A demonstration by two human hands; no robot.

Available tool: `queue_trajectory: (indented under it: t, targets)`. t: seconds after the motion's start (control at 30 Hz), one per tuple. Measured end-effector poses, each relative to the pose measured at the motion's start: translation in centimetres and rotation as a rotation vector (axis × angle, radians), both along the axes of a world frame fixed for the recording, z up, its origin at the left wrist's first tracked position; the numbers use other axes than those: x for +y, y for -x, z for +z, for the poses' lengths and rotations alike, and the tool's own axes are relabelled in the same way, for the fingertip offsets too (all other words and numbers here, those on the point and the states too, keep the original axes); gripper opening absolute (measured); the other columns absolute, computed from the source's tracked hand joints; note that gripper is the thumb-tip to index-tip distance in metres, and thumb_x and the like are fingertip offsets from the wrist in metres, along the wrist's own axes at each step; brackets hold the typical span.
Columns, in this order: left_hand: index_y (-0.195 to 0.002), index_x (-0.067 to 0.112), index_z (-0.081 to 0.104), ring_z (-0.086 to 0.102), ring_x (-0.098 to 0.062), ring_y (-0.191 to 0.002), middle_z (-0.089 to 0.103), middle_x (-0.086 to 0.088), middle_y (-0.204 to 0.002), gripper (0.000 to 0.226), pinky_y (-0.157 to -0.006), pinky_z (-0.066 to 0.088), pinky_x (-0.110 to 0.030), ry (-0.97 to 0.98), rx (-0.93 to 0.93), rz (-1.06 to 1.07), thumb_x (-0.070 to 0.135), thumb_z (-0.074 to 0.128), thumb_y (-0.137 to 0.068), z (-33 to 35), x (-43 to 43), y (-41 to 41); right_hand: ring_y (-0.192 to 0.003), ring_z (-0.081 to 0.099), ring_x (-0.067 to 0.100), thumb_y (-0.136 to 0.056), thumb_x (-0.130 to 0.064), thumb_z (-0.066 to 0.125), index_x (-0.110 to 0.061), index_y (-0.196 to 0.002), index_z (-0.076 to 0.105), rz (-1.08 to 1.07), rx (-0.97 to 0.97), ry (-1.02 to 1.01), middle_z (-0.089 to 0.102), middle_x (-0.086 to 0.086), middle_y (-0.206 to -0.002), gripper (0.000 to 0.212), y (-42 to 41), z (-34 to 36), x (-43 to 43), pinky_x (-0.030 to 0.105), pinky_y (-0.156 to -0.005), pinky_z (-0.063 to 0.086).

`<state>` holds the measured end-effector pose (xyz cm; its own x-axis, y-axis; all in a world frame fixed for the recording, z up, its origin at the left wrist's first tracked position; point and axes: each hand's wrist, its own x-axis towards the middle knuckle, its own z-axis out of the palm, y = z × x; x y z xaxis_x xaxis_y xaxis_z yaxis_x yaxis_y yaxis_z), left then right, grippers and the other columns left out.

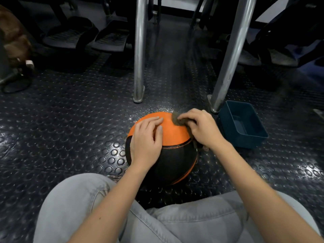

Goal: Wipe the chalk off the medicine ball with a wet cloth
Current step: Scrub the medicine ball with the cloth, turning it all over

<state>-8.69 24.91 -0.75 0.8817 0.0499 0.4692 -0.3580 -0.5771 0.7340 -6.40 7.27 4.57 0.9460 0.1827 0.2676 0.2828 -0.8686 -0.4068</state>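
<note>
One medicine ball (172,132), orange and black, sits on the studded floor (70,120) between the person's knees, just beside a blue tub (245,142) on its right.

The left hand (146,137) lies flat on the near left of the orange panel, fingers mostly straight, steadying the ball and gripping nothing. The right hand (201,128) has its fingers curled and pinched on a dark cloth (177,119), pressing it onto the far top of the orange panel.

Progress: wiping looks underway, mid-task. The orange area between the hands shows no clear chalk, so it is likely done or nearly so. The patch under the cloth is hidden. The black lower panel faces the camera and looks dull, but whether that is chalk or just the material cannot be told. The underside and far side are out of sight, so the ball probably needs turning to check them. Pale specks lie on the floor just beyond the ball, possibly chalk dust or water, too small to tell. The cloth's wetness cannot be judged either. The tub shows a darker bottom, and it is unclear whether that is water.

Counts:
- Ball: 1.
- Cloth: 1.
- Tub: 1.
- Hands: 2, both on the ball.
- Shiny metal legs: 2, one (140,50) beyond the ball and one (233,50) leaning near the tub.
- Dark footplates: 2 plainly seen at the back left (70,35); more gear on the right is too dark to count.
- Knees in grey jeans (78,207): 2.
</note>
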Motion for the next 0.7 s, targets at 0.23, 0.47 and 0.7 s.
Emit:
queue_trajectory:
  t: [0.23, 0.47, 0.7]
  targets:
    - [-0.112, 0.023, 0.068, 0.036, 0.007, -0.108, 0.054, 0.024, -0.113, 0.042, -0.089, 0.032, -0.014, -0.004, -0.048, -0.038, 0.041, 0.037, -0.090, -0.3, 0.4, -0.1, -0.077, 0.044, 0.022, -0.083, -0.005, 0.039, -0.019, -0.093, 0.072, 0.156, -0.138, 0.006, 0.065, 0.002, -0.093, 0.037, 4.5, -0.8, 0.7, 0.024, -0.072, 0.035]
    - [-0.113, 0.024, 0.067, 0.042, -0.001, -0.110, 0.061, 0.015, -0.117, 0.041, -0.089, 0.038, -0.025, -0.040, -0.052, -0.028, 0.040, 0.037, -0.091, 0.0, -1.0, 0.7, -0.094, 0.051, 0.026, -0.084, 0.010, 0.049, -0.018, -0.096, 0.072, -0.103, -0.001, -0.077, 0.063, 0.002, -0.101, 0.038, 1.4, -1.1, -0.9, 0.022, -0.082, 0.032]
    - [-0.112, 0.025, 0.067, 0.040, 0.003, -0.111, 0.053, 0.026, -0.115, 0.038, -0.092, 0.035, -0.018, 0.017, -0.053, -0.049, 0.041, 0.040, -0.091, -0.5, 0.5, 0.2, -0.082, 0.048, 0.024, -0.083, -0.008, 0.036, -0.018, -0.092, 0.070, 0.130, -0.116, -0.014, 0.063, 0.003, -0.094, 0.036, 3.9, -1.3, 0.7, 0.023, -0.072, 0.033]
